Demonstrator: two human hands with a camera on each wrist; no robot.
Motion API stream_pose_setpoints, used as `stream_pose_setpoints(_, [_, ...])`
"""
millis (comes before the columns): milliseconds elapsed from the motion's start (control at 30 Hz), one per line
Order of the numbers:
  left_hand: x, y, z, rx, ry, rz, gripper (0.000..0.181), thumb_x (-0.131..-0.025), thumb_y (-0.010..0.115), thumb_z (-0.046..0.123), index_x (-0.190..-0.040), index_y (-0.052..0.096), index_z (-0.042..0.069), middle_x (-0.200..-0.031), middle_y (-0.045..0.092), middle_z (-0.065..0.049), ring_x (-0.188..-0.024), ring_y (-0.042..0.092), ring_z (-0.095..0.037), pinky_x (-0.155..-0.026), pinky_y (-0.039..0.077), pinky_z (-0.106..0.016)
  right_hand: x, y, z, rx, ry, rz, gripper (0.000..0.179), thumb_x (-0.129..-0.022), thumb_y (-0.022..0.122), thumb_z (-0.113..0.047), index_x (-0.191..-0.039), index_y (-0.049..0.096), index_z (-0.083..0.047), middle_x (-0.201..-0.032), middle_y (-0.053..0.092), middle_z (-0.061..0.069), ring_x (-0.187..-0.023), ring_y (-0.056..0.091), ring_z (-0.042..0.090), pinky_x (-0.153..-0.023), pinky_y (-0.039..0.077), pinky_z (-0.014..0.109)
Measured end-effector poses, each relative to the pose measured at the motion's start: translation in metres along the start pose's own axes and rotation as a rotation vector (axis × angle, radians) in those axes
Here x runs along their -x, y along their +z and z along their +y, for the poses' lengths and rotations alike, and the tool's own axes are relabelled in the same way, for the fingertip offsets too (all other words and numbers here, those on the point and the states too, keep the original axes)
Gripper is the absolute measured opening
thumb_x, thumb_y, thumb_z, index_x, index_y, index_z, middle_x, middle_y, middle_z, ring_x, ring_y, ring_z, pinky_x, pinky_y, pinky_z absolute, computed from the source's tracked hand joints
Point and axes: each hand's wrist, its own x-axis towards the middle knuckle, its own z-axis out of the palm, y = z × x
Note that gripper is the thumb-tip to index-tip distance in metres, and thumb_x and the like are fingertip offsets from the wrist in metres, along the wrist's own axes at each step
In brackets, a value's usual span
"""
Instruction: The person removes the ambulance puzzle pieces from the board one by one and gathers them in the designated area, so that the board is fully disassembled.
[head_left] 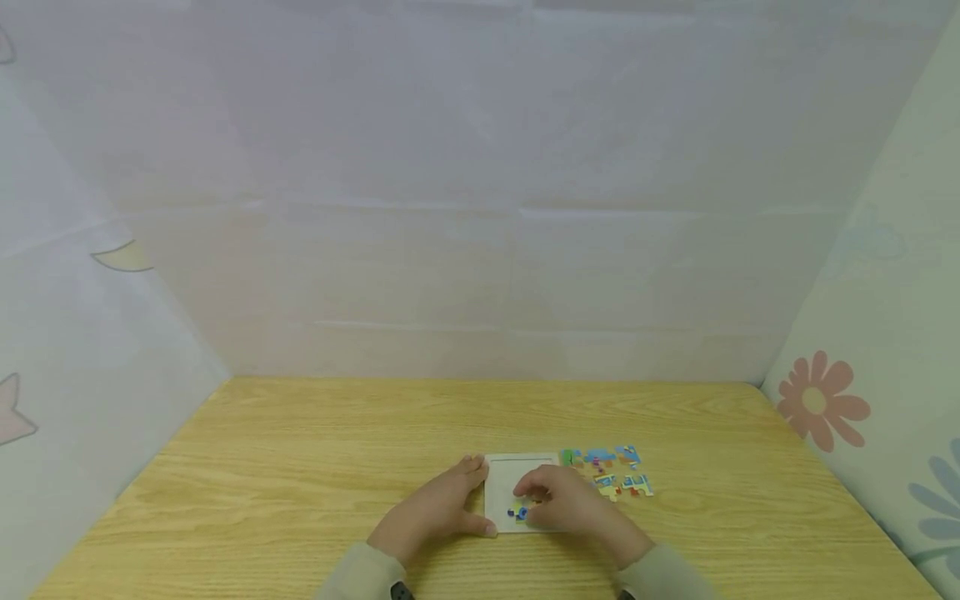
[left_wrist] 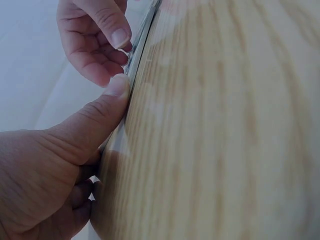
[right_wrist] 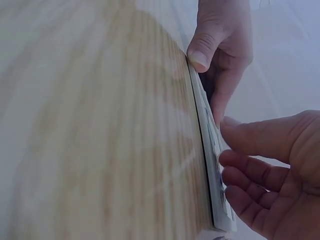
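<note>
A white, square puzzle board lies flat on the wooden table, with a few colourful jigsaw pieces on its near part. My left hand holds the board at its left side, thumb on the near corner and fingers farther up the edge. Over the board's right half is my right hand, its fingers loosely bent. In the right wrist view, the thumb and fingers of the right hand stand apart close to the board, and no piece shows between them. The palm hides some of the board.
Several loose jigsaw pieces lie right of the board, partly behind the right hand. The wooden table extends on both sides. Pale cloth walls enclose it at the back and sides.
</note>
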Motion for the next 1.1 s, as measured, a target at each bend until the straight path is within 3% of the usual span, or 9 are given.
stream_pose_setpoints(200, [0.001,-0.001,0.001,0.007,0.000,-0.001,0.093,-0.072,0.072,0.048,-0.141,0.035,-0.002,-0.149,0.028,-0.017,-0.138,0.024,-0.034,-0.111,0.025,-0.047,-0.003,0.003,0.002,0.072,-0.020,-0.023,0.026,-0.073,0.071,-0.004,-0.098,0.068,-0.010,-0.097,0.062,-0.005,-0.088,0.056,0.011,-0.079,0.051,0.029])
stream_pose_setpoints(433, [0.001,-0.003,0.002,0.014,0.005,-0.011,0.092,-0.073,0.071,0.047,-0.141,0.034,-0.002,-0.150,0.028,-0.017,-0.138,0.024,-0.034,-0.111,0.025,-0.048,-0.010,0.004,0.000,0.149,-0.012,-0.063,0.024,-0.070,0.072,0.000,-0.087,0.067,-0.015,-0.086,0.060,-0.010,-0.076,0.050,0.006,-0.070,0.047,0.024])
stream_pose_setpoints(700, [0.000,-0.002,0.001,-0.002,0.009,-0.007,0.092,-0.073,0.072,0.048,-0.141,0.035,-0.002,-0.149,0.029,-0.017,-0.138,0.024,-0.035,-0.111,0.026,-0.048,-0.018,-0.004,-0.009,0.113,0.050,-0.143,0.024,-0.069,0.076,0.003,-0.081,0.063,-0.012,-0.079,0.055,-0.006,-0.072,0.047,0.009,-0.065,0.045,0.023])
stream_pose_setpoints(1100, [0.000,-0.001,0.000,0.012,0.003,-0.010,0.093,-0.073,0.071,0.049,-0.141,0.034,-0.001,-0.150,0.028,-0.016,-0.138,0.024,-0.034,-0.111,0.026,-0.048,-0.022,-0.006,-0.016,0.203,0.059,-0.199,0.028,-0.069,0.077,0.002,-0.079,0.056,-0.013,-0.076,0.050,-0.003,-0.068,0.042,0.010,-0.059,0.041,0.023])
